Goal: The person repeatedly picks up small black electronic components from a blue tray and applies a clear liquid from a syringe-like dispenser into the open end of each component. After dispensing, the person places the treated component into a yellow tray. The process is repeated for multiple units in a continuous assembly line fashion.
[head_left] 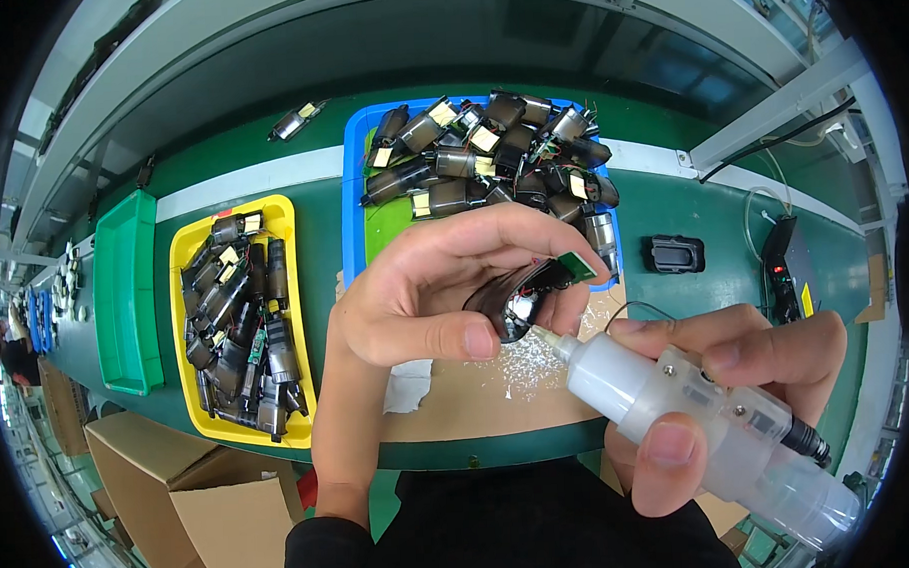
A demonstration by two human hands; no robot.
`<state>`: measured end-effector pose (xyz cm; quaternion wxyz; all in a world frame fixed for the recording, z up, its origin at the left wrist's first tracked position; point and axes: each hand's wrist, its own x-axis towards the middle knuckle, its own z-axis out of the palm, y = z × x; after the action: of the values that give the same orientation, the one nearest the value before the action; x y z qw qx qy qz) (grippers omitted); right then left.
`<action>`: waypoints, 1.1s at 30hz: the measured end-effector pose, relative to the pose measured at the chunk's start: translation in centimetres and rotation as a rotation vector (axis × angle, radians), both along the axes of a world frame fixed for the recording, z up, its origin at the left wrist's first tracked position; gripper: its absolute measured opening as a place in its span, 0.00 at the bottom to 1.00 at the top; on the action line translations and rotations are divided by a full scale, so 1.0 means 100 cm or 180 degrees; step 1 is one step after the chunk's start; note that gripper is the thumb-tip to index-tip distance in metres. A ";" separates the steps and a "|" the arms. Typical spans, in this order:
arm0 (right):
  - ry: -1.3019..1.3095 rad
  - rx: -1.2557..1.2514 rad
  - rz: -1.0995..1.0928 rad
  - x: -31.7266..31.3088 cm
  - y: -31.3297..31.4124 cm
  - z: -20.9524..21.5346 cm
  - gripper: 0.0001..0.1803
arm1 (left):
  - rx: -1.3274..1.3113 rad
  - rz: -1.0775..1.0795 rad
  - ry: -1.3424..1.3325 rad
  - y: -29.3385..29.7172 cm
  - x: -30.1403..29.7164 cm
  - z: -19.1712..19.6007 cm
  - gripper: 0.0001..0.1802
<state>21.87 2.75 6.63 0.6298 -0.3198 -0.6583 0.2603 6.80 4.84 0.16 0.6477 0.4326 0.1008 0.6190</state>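
Observation:
My left hand (430, 285) is closed round a dark, glossy plastic housing (510, 300) above the table's middle. A small green circuit board (576, 267) sticks out at its far right end, by my fingertips. My right hand (728, 375) grips a translucent white glue dispenser (669, 402) with a black fitting at its back end. The dispenser's narrow tip points up and left, at or very near the housing's near edge; whether they touch I cannot tell. Below, a brown cardboard sheet (479, 408) is scattered with white specks.
A blue tray (353, 217) behind my hands and a yellow tray (296, 320) at left hold many similar dark assemblies. Left of these stands a green tray (127, 295). At right are a black holder (674, 254) and a black device (782, 263) with a red light. Cardboard boxes (232, 512) stand at lower left.

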 end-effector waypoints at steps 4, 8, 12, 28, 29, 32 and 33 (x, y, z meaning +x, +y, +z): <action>-0.0745 -0.0178 0.0179 0.016 -0.001 0.016 0.26 | 0.0031 -0.0136 -0.0053 0.001 0.000 0.005 0.30; -0.0977 -0.0192 0.0355 0.020 -0.001 0.018 0.26 | 0.0191 -0.0266 -0.0120 0.003 -0.001 0.002 0.30; -0.0794 -0.0143 0.0471 0.022 0.000 0.013 0.26 | 0.0199 -0.0333 -0.0065 0.002 -0.004 0.001 0.30; -0.0295 -0.0336 0.0331 0.013 -0.005 0.009 0.26 | 0.0782 -0.1169 -0.0081 0.010 -0.020 -0.010 0.31; -0.0375 -0.0436 0.0305 0.013 -0.006 0.012 0.26 | 0.0772 -0.1156 -0.0077 0.009 -0.021 -0.011 0.31; -0.0618 -0.0730 0.0199 0.015 -0.011 0.025 0.27 | 0.0813 -0.1174 -0.0151 0.010 -0.020 -0.011 0.31; -0.0690 -0.0776 0.0204 0.016 -0.011 0.028 0.27 | 0.0809 -0.1154 -0.0139 0.010 -0.019 -0.010 0.31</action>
<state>23.50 1.65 9.39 0.5030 -0.3989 -0.6958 0.3222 4.87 5.81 -0.83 0.6906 0.5083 -0.0714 0.5094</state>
